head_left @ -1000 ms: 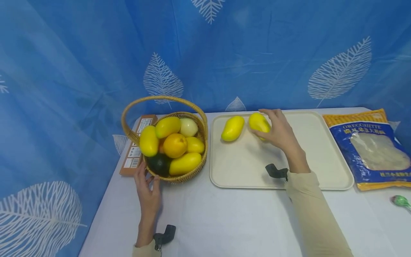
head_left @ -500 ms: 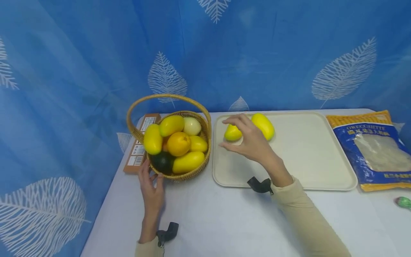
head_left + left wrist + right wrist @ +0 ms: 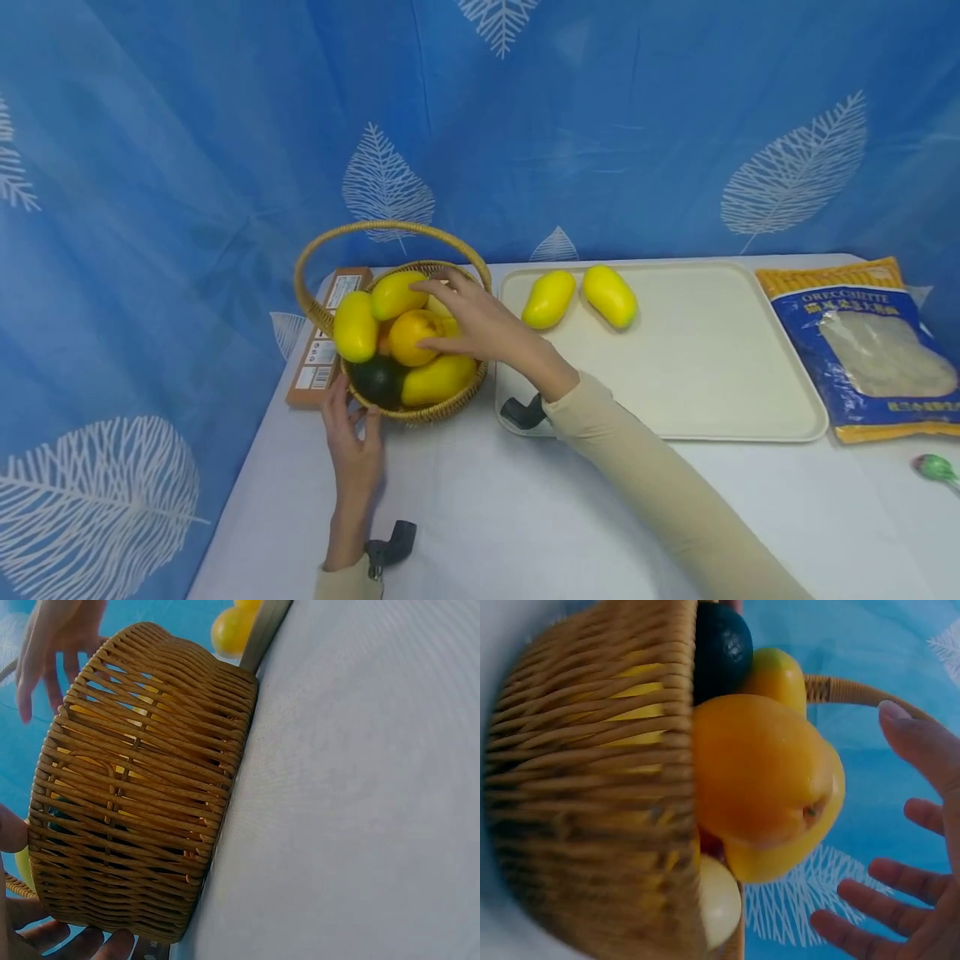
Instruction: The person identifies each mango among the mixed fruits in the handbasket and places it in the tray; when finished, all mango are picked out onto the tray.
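A wicker basket (image 3: 452,410) with a tall handle is heaped with fruit: yellow mangoes (image 3: 356,327), an orange (image 3: 410,337), a dark green avocado (image 3: 377,381) and a pale round fruit, mostly hidden in the head view. My left hand (image 3: 355,450) holds the basket's near-left side, thumb at the rim and fingers along the wall. Over the fruit hovers my right hand (image 3: 483,321), its thumb and fingers spread above the orange. A gap shows between this hand and the orange (image 3: 761,769) in the right wrist view. Two more mangoes (image 3: 610,297) lie on a cream tray (image 3: 712,367).
Behind the basket lies a brown box (image 3: 309,379) with white labels. To the tray's right is a blue and yellow pasta bag (image 3: 862,350), with a small green wrapped item (image 3: 934,467) in front of it. A blue leaf-print curtain backs the white-covered table.
My right hand has let go of the right-hand mango on the tray and moved left, past the other mango, to over the basket. The left hand stays at the basket.
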Demonstrator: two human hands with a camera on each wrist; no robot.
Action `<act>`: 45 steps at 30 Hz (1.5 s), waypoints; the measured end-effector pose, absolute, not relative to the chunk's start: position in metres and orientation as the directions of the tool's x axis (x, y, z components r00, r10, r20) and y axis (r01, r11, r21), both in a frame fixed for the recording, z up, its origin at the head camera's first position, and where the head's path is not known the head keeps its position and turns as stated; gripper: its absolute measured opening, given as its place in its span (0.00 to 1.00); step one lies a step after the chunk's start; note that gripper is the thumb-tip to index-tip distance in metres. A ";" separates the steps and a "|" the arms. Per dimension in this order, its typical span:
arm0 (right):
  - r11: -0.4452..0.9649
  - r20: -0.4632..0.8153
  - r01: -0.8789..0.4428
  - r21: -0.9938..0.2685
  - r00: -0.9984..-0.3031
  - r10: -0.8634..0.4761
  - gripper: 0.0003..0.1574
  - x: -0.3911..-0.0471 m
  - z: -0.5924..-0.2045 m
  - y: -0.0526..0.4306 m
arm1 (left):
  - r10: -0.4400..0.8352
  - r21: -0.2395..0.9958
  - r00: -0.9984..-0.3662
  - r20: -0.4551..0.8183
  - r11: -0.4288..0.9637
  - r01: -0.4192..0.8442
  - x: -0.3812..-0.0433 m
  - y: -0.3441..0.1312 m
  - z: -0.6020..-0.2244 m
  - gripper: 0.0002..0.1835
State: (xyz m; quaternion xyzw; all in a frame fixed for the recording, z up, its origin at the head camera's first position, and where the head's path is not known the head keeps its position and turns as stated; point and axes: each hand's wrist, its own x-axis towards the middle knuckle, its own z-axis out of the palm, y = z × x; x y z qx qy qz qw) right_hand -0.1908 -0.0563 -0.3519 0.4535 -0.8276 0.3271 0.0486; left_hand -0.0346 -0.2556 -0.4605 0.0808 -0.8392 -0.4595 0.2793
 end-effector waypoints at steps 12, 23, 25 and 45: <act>0.409 0.192 -0.693 -0.594 -0.616 -0.764 0.48 -0.222 -0.348 -0.094 | -0.380 0.824 -0.847 0.371 0.556 0.111 -0.037 -0.252 -0.461 0.34; 0.350 0.247 -0.717 -0.603 -0.585 -0.773 0.37 -0.229 -0.356 -0.106 | -0.368 0.815 -0.849 0.379 0.567 0.118 -0.039 -0.251 -0.458 0.32; 0.341 0.267 -0.713 -0.613 -0.593 -0.759 0.36 -0.229 -0.358 -0.106 | -0.368 0.816 -0.850 0.377 0.567 0.116 -0.039 -0.252 -0.458 0.32; 0.273 0.407 -0.711 -0.648 -0.626 -0.666 0.31 -0.226 -0.366 -0.106 | -0.402 0.812 -0.843 0.358 0.580 0.068 -0.035 -0.257 -0.457 0.33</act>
